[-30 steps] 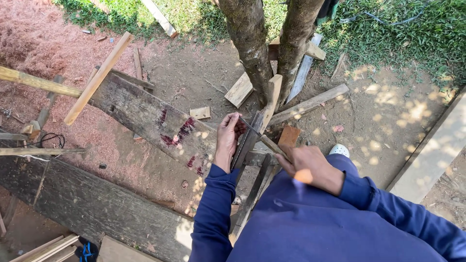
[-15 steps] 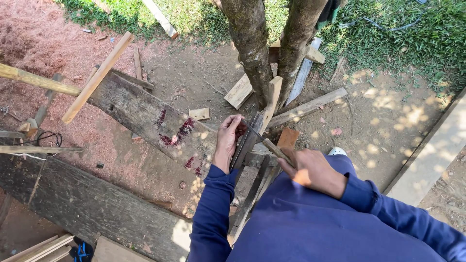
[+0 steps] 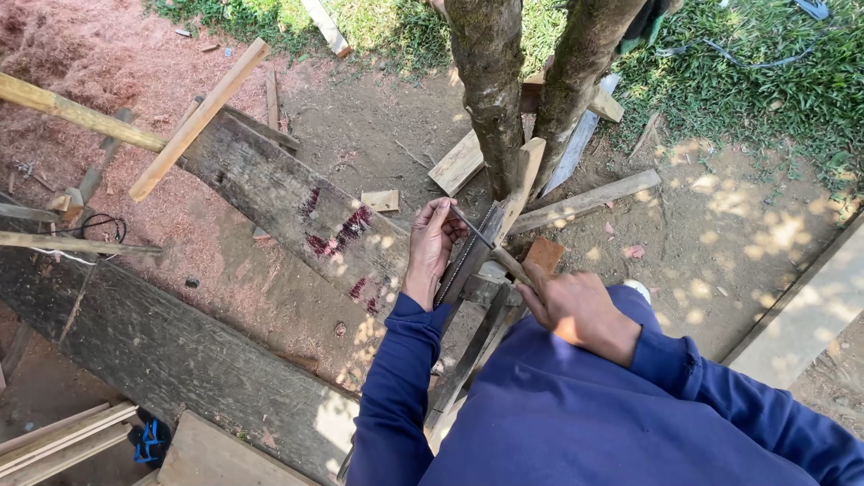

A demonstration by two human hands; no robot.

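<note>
I'm looking straight down over blue sleeves at an outdoor work spot, bare dirt dusted with reddish sawdust. The left hand has its fingertips pinched on the far tip of a thin file, right beside the toothed edge of a saw blade that stands on edge. The right hand is wrapped shut around the file's wooden handle, so the file lies slantwise across the blade, touching it. The blade runs from near the body up toward a light wooden stake leaning against the forked tree trunk. Left of the hands, a broad weathered plank with dark red stains slants across the ground, and a second, darker plank lies nearer the body. A pale batten rests over the upper end of the stained plank. Small wood offcuts sit scattered on the dirt around the trunk, and a longer slat lies to the right of it. Grass borders the top of the view, with dappled sun on the soil. A pale board edges the right side. A black cable loops at the left.
</note>
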